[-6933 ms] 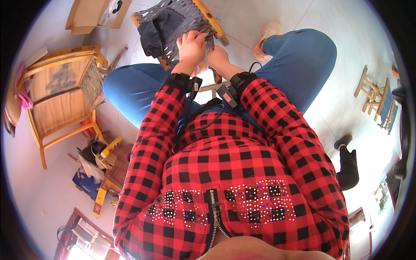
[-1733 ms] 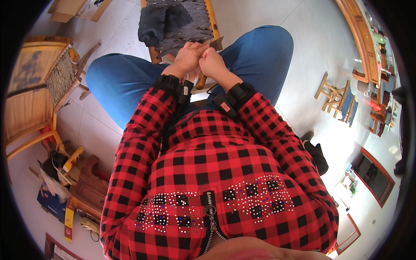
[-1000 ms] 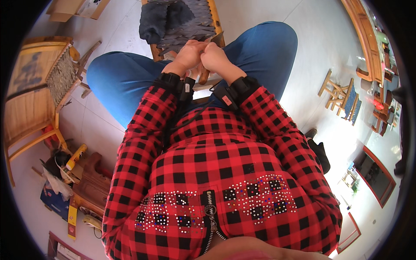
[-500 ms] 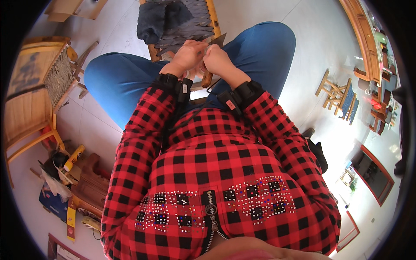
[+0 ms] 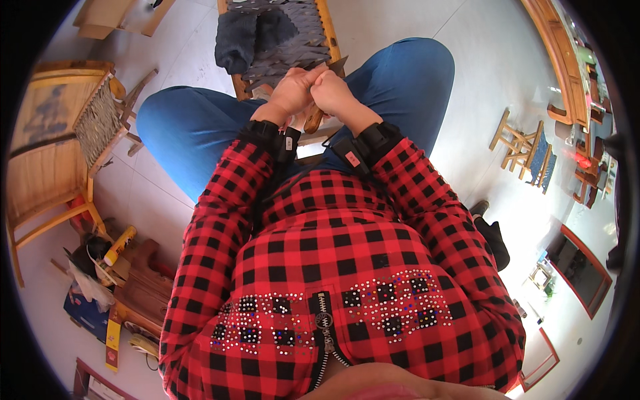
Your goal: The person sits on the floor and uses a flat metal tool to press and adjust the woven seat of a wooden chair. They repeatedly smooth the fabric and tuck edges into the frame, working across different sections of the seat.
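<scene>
My left hand [image 5: 291, 92] and my right hand [image 5: 333, 92] meet between my knees, their closed fingers pressed together. What they grip is hidden behind the knuckles. Just beyond my right hand a flat, dark, pointed piece [image 5: 339, 66] like a blade sticks out. Both hands are over the near end of a wooden-framed seat [image 5: 293, 55] woven from grey strips. A dark grey cloth [image 5: 236, 41] lies on the weave at its left. Below the hands a rounded wooden piece [image 5: 313, 120] shows between my wrists.
My blue-trousered knees flank the seat. At the left stand a wooden chair [image 5: 57, 160] with a woven seat and, nearer, a dark wooden piece of furniture [image 5: 143, 293]. A cardboard box [image 5: 110, 17] lies far left. A folding stool [image 5: 523, 150] stands at the right.
The whole view has shifted slightly, the seat and cloth sitting a little lower and to the right. My hands stay together, with the left fingers now nearer the right knuckles.
</scene>
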Demonstrator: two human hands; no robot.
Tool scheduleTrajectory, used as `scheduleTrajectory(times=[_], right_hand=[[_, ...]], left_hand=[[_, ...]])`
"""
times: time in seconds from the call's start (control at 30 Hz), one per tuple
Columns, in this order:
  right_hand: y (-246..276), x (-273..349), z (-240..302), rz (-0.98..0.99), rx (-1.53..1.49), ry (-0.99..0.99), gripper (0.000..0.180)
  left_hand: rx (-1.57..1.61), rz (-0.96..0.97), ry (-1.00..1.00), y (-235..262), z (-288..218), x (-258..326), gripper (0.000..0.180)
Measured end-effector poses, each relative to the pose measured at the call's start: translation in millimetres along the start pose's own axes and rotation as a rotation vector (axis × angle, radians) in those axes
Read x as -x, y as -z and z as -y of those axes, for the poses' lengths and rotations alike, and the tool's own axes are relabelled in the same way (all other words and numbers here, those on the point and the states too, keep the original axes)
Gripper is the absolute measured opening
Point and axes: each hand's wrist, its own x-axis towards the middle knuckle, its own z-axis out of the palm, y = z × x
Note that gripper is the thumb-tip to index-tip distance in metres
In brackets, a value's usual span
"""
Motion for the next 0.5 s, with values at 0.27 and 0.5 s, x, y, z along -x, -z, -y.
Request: scheduleTrajectory(times=[0.27,0.5], right_hand=[[7,19,-9,0.074,-0.305,0.123,0.047],[12,36,2,0.182,-0.415,0.207,0.051]], left_hand=[[-0.041,-0.022,-0.135,-1,14,-3,0.052],[-0.027,-0.031,-0.213,-2,20,-3,0.051]])
